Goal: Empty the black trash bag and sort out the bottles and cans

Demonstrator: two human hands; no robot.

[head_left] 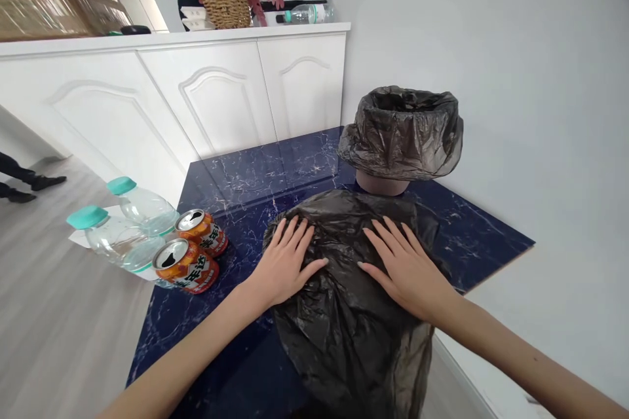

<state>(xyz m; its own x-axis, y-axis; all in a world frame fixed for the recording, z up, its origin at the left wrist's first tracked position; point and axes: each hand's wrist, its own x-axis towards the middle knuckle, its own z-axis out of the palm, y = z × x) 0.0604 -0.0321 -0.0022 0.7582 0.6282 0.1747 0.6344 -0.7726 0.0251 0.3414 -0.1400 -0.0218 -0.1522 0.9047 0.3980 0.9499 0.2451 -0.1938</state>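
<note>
A black plastic garbage bag point(344, 321) lies spread over the blue marbled table, its near end hanging past the front edge. My left hand point(285, 262) rests flat on the bag's left part, fingers stretched out. On its right part lies my right hand point(403, 268), palm down with the fingers apart. Behind the bag stands a small bin point(383, 183) lined with another black bag point(407, 137), which is folded over its rim. What is inside the bin cannot be made out.
Two opened orange drink cans point(189, 268) and two clear bottles point(113, 236) with teal caps stand at the table's point(236, 190) left edge. A white cabinet point(221, 98) behind carries a flower basket point(226, 3), a lying bottle point(309, 13) and cardboard boxes point(44, 6). A person's legs point(19, 173) show far left.
</note>
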